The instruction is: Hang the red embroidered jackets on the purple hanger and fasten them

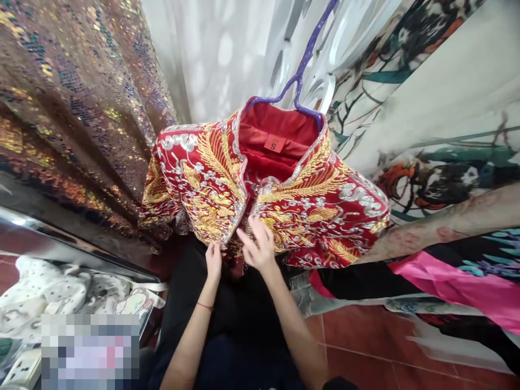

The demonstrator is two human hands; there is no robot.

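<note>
A red jacket (317, 203) with gold and silver embroidery hangs on a purple hanger (303, 76). Its stand collar gapes at the front, showing a red lining and a size label (275, 143) marked S. My left hand (214, 260) pinches the lower front edge of the jacket's left-side panel in view. Beside it, my right hand (259, 244) is at the opposite front edge, slightly blurred, with fingers stretched and apart. Whether its fingertips touch the cloth, I cannot tell. The lower front of the jacket is partly hidden behind my hands.
A sequined curtain-like fabric (77, 103) hangs at the left, and printed cloth (447, 119) at the right. A white ornate frame (325, 81) stands behind the hanger. White dotted cloth (49, 287) lies lower left. Black and pink garments (439, 276) hang above the red tiled floor (361, 341).
</note>
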